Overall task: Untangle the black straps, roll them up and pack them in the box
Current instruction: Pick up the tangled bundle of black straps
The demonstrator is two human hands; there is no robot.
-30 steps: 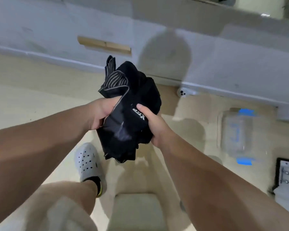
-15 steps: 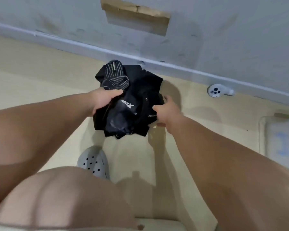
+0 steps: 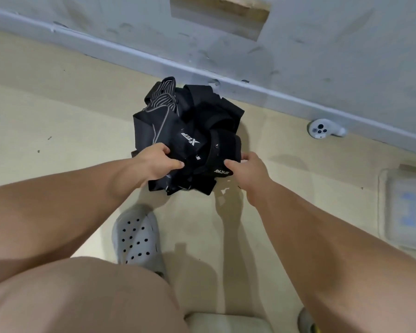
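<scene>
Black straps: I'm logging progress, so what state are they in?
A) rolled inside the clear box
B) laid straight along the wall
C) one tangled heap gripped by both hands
C: the black straps form one tangled heap, the left hand and right hand grip its near edge, and the clear box sits apart at the right.

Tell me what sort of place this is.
Likely a plain indoor room, seen at floor level: a cream floor meets a grey wall with a skirting board, a white controller lies by that wall, and a clear plastic box stands to the right of the black straps.
</scene>
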